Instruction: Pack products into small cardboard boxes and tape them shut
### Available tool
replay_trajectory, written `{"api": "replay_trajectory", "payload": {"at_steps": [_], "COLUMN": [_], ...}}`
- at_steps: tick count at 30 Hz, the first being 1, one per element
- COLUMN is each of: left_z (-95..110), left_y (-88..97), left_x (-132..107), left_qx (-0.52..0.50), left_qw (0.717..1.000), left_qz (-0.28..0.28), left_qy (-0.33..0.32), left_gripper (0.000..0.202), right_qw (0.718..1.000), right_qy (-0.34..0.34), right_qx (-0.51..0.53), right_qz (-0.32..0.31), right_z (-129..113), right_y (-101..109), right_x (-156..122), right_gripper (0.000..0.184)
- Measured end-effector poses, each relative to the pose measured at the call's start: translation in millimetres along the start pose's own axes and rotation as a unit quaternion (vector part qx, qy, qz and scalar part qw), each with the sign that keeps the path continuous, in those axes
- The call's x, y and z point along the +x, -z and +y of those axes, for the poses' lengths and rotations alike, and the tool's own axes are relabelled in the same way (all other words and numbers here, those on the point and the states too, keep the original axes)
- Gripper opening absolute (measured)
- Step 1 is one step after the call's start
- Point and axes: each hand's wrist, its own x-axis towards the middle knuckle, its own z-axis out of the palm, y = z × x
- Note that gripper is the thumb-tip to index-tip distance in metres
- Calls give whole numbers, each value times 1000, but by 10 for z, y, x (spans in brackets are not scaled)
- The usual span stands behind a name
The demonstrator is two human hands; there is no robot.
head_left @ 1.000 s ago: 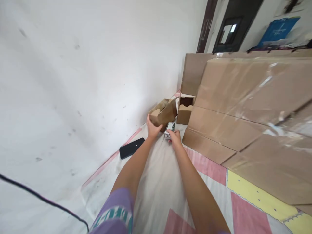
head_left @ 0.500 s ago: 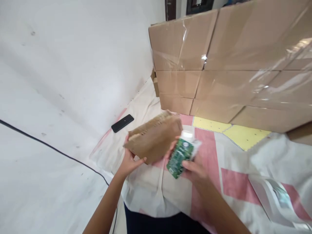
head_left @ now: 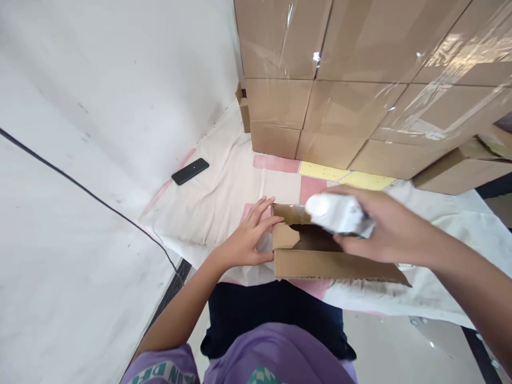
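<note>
An open cardboard box (head_left: 312, 264) sits at the table's near edge, its near long flap folded outward and a small end flap bent in at the left. My left hand (head_left: 250, 234) grips the box's left end, with thumb and index finger against it and the other fingers stretched out past its far corner. Over the box opening, my right hand (head_left: 380, 224) is closed around a white-capped bottle (head_left: 338, 212), which lies tilted on its side with the cap toward the left. Motion blurs the bottle, and its green label is mostly turned away.
A tall stack of taped cartons (head_left: 280, 101) stands behind the cloth-covered table (head_left: 216, 208). A black phone (head_left: 190, 171) lies at the left by the white wall (head_left: 100, 80). A black cable (head_left: 88, 192) hangs along that wall. Another open carton (head_left: 460, 165) is at the right.
The box, tilted in my left hand before, now rests on the table with its opening up. My right hand has carried the bottle rightward, over the box. The view has tipped downward.
</note>
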Motion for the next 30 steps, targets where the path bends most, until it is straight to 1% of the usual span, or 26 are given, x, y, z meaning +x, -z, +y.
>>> {"api": "replay_trajectory", "payload": {"at_steps": [2, 4, 6, 9, 11, 14, 15, 18, 20, 24, 28, 30], "left_z": [115, 175, 169, 66, -23, -128, -151, -191, -204, -234, -255, -254], "left_y": [94, 142, 137, 54, -29, -147, -175, -220, -228, -267, -351, -380], "left_x": [21, 38, 43, 19, -8, -38, -42, -40, -37, -41, -27, -12], "left_qx": [45, 42, -1, -92, -140, -186, -197, -223, -229, -228, -256, -255], "left_qw": [999, 998, 999, 995, 990, 982, 980, 974, 972, 972, 961, 960], "left_qz": [-18, -31, -34, -19, 5, 36, 40, 47, 49, 59, 97, 108], "left_qy": [-16, -26, -36, -39, -29, -15, -13, -14, -8, 1, -31, -38], "left_gripper": [68, 60, 54, 56, 60, 65, 66, 66, 65, 65, 62, 63], "right_qw": [995, 982, 969, 955, 951, 947, 944, 923, 913, 912, 919, 926], "right_qy": [24, 8, -20, -41, -36, -20, -17, -13, 1, 32, 47, 59], "right_qx": [-10, -47, -68, -90, -97, -119, -128, -153, -174, -209, -200, -196], "right_qz": [-93, -183, -236, -281, -292, -297, -304, -352, -369, -350, -336, -316], "right_z": [-73, -46, 45, 225, 327, 388, 383, 346, 348, 419, 419, 394], "right_y": [-120, -205, -258, -344, -429, -560, -595, -685, -764, -952, -1027, -1034], "right_x": [106, 158, 181, 222, 261, 322, 343, 415, 459, 508, 544, 566], "right_gripper": [57, 46, 35, 18, 20, 36, 37, 32, 33, 45, 40, 39]}}
